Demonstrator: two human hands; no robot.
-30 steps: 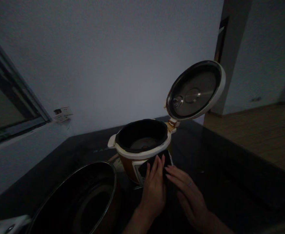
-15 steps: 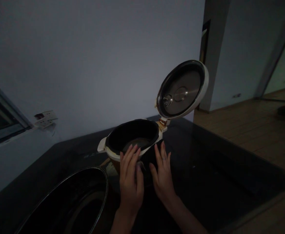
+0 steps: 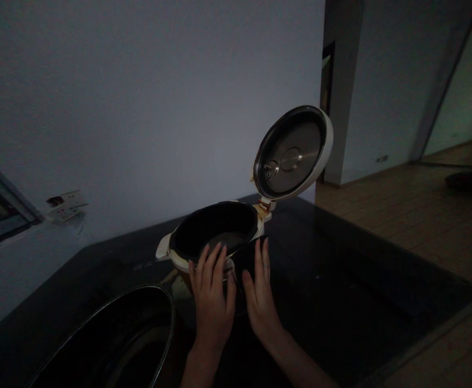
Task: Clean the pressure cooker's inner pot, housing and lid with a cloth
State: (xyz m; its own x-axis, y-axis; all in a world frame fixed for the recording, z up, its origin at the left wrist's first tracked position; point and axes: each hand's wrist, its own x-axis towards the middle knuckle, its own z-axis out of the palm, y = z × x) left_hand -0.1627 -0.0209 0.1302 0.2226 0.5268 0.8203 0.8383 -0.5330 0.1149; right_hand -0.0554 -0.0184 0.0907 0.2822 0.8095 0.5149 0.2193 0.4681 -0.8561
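An electric cooker (image 3: 181, 262) with a pale rim and a dark inner pot (image 3: 215, 229) stands on the dark counter. Its round lid (image 3: 295, 153) is tilted up on the hinge at the right. My left hand (image 3: 212, 302) lies at the cooker's near side, its fingers stretched and apart, fingertips at the rim. Just right of it, my right hand (image 3: 261, 302) has straight fingers against a black part or object (image 3: 249, 257) at the cooker's side; the dim light hides what it is. I see nothing gripped in either hand.
A large dark pan or pot (image 3: 161, 288) with a thin shiny rim stands at the near left. Wall sockets (image 3: 67, 206) and a window frame (image 3: 7, 223) are at the left. The dark counter (image 3: 341, 280) stretches right, with a tiled floor (image 3: 381, 215) beyond it.
The whole view has shifted slightly, so the cooker and lid sit a little lower and more left. Both hands stay at the cooker, the right hand slightly closer to its side.
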